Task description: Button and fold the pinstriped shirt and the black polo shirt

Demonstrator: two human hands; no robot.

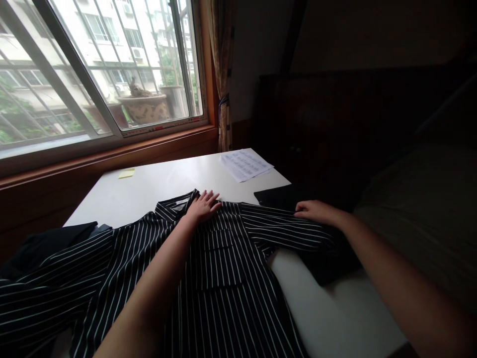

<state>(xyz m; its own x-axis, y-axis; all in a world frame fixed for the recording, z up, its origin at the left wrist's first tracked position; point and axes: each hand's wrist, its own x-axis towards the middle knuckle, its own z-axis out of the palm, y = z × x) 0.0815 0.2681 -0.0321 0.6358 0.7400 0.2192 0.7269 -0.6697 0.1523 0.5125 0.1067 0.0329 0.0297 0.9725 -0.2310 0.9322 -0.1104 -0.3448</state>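
Note:
A black shirt with white stripes (223, 268) lies spread front side up, its collar toward the window and its sleeves out to both sides. My left hand (204, 206) rests flat beside the collar, fingers spread on the fabric. Over at the right sleeve, my right hand (315, 211) has its fingers pinched on the sleeve's upper edge. A chest pocket shows below my left hand. My left forearm covers part of the button front. The far end of the left sleeve runs out of view.
Underneath is a white table (175, 171). Printed sheets (246, 165) lie at its far right corner, a yellow sticky note (126, 173) at the far left. Dark folded cloth (48, 243) sits left, and another dark cloth (322, 268) under the right sleeve. A barred window (122, 64) stands behind.

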